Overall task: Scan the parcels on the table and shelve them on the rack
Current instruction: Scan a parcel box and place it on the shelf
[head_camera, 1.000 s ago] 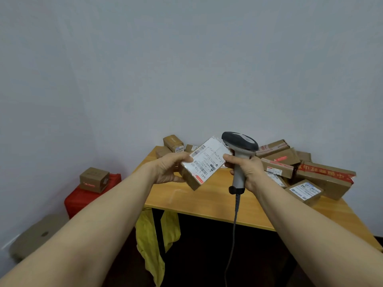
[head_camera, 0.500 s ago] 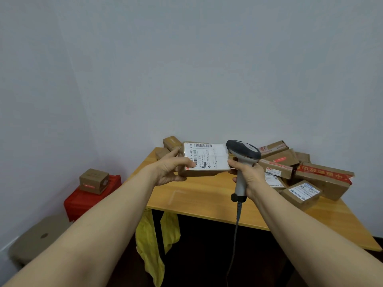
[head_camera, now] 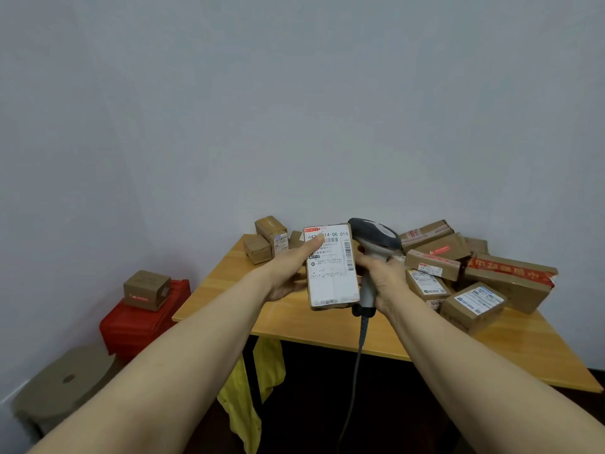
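Turned upright since a moment ago, the labelled parcel (head_camera: 332, 267) sits gripped in the left hand (head_camera: 288, 270) above the table (head_camera: 294, 319), beside the scanner (head_camera: 373, 247) clasped in the right hand (head_camera: 388, 276), so scanning looks imminent

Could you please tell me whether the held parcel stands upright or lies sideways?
Upright: the parcel has its long side vertical, label toward the camera; the left hand grips it, the right hand holds the scanner.

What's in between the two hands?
In the head view, a labelled parcel, held by the left hand. The right hand grips the scanner right beside it.
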Motion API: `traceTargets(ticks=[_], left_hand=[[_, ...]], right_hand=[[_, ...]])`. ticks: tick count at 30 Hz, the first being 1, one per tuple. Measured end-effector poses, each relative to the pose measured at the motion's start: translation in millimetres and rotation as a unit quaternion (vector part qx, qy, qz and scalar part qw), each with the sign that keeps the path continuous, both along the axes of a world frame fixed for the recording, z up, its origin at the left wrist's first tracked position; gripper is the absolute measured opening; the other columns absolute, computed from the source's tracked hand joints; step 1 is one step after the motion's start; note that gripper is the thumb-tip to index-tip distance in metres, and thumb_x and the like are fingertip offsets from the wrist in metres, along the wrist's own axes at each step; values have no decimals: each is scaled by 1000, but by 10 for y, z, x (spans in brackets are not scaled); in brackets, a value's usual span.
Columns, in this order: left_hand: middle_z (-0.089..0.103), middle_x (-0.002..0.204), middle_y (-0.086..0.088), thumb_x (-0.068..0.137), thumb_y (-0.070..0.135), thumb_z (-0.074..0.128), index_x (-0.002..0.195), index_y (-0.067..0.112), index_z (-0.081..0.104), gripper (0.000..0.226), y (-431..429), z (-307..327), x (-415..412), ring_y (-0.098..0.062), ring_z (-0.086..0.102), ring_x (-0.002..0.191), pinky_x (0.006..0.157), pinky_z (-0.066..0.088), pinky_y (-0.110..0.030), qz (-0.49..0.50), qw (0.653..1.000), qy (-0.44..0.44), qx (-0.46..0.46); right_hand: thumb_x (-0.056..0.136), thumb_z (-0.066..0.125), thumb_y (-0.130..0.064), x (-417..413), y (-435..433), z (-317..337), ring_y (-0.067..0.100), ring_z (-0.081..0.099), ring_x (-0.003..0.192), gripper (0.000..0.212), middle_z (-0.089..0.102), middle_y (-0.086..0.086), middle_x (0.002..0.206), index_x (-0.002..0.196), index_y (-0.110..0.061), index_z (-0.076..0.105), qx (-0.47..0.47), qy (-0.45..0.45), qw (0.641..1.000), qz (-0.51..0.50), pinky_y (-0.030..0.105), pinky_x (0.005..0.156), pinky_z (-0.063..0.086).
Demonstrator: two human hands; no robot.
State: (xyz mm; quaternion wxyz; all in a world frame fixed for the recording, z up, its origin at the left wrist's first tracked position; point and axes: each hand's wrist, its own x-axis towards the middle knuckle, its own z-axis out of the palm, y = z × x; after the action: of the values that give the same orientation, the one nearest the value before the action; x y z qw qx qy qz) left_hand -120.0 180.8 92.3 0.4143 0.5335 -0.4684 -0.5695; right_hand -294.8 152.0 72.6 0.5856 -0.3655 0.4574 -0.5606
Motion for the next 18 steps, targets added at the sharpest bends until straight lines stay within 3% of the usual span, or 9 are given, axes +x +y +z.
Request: traceTargets(ticks=[1,3,6,9,15,18], left_hand=[[73,107,1,84,59,61,116,27,63,45,-8,-12,9,-22,63,110,87,53,-45,-18,999,-18,25],[73,109,-4,78,43,69,117,26,60,43,-20,-32,29,-25,64,110,90,51,-55,-67,996,-17,56],[73,105,-3,78,19,73,118,28,53,45,-33,-31,81,-24,66,106,85,55,-53,-64,996,-36,42],[73,104,2,71,24,84,119,31,51,58,-64,12,151,-20,66,103,79,57,-47,18,995,-101,1],[68,110,-4,68,25,87,119,16,53,62,-176,41,274,-15,67,85,55,55,-30,191,973,-121,-42],[65,113,-7,65,20,88,123,11,49,70,-225,27,337,-22,67,92,62,57,-36,232,964,-121,-38]], right_hand=[[75,75,0,4,0,6,25,69,81,25,70,14,93,89,-9,57,-5,3,1000,-2,38,62,56],[75,75,0,15,5,27,23,67,77,25,70,12,90,89,-9,56,-14,10,1000,-3,31,54,50],[77,75,-2,-1,11,88,21,68,73,22,71,9,86,92,-8,60,-30,35,999,20,28,50,48],[81,76,-11,-97,19,171,16,67,58,18,71,7,77,95,-5,66,-49,74,995,47,24,49,52],[81,75,-15,-158,141,318,16,50,44,15,58,8,55,81,-5,63,-52,140,969,198,24,44,44],[78,76,-9,-107,198,356,16,47,41,17,56,8,53,76,-2,60,-37,165,957,236,23,44,42]])
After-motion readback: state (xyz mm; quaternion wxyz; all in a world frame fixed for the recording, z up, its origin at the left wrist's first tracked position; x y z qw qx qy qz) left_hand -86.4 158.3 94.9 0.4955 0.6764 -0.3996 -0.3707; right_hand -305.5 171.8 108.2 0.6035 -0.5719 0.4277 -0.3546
